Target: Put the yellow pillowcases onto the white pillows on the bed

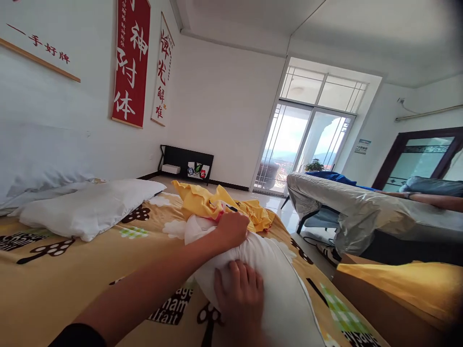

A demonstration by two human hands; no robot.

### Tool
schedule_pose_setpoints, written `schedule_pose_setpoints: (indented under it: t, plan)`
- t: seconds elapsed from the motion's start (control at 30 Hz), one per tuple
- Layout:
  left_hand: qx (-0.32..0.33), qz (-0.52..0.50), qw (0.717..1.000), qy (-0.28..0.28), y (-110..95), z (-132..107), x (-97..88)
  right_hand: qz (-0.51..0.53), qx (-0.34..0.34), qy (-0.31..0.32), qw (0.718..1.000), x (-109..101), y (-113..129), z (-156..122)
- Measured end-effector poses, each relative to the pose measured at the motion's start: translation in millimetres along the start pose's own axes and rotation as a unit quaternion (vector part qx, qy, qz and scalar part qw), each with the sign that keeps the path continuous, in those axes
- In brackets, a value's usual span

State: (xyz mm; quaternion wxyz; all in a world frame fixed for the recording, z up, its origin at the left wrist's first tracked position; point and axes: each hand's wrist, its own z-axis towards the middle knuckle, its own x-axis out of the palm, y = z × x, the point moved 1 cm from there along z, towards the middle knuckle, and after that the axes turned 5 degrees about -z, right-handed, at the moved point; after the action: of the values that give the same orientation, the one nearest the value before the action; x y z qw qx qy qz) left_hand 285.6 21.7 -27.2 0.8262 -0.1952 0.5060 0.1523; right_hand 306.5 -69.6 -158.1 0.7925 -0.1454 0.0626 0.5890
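Note:
A plump white pillow (pixel 278 284) lies on the patterned tan bedsheet (pixel 144 289), running from the bottom edge towards the middle of the view. My left hand (pixel 233 229) is closed in a fist on the pillow's far end, and creases run into the grip. A crumpled yellow cloth (pixel 202 200) with a small printed patch lies against that end; whether the fist also holds some of it, I cannot tell. Nearer to me, my right hand (pixel 242 294) grips the pillow's top, fingers bent into the fabric and thumb apart on the left side.
Another white pillow (pixel 94 207) lies on the left of the bed. At the right stand a cardboard box (pixel 383 303) with yellow cloth (pixel 405 274) over it and a plastic-wrapped piece (pixel 347 202). Another person's arm (pixel 434 200) rests there. A black rack (pixel 173 159) stands by the wall.

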Motion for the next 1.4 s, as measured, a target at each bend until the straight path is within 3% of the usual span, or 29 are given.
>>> schedule_pose_setpoints:
  t: [0.23,0.3,0.47,0.53,0.67,0.83,0.97,1.17,1.27,1.4]
  plan:
    - [0.069,0.018,0.995,0.072,51,-27,-27.7,-0.014,-0.066,0.045,0.997,5,-12,6]
    - [0.094,0.04,0.994,0.044,62,-35,-28.2,-0.01,-0.066,0.048,0.997,3,-12,10]
    - [0.137,0.126,0.975,-0.121,77,-61,-26.9,-0.003,-0.051,0.058,0.997,1,-13,13]
    - [0.145,0.128,0.974,-0.122,81,-73,-30.6,-0.01,-0.047,0.052,0.998,0,-14,12]
    - [0.118,0.047,0.99,-0.054,94,-84,-36.6,-0.02,-0.041,0.041,0.998,-1,-10,12]
    - [0.056,0.094,0.993,-0.05,109,-66,-19.1,-0.002,-0.031,0.048,0.998,-2,4,12]
    - [-0.013,0.139,0.987,-0.075,107,-50,-9.0,0.0,-0.026,0.056,0.998,-1,7,11]
    - [0.024,0.219,0.972,-0.082,102,-31,-15.0,0.003,-0.002,0.089,0.996,2,5,14]
    - [0.039,0.273,0.955,-0.107,108,-19,-13.2,0.012,0.001,0.105,0.994,2,7,16]
    - [0.091,0.347,0.928,-0.1,124,-9,-13.4,0.062,0.001,0.176,0.982,7,4,27]
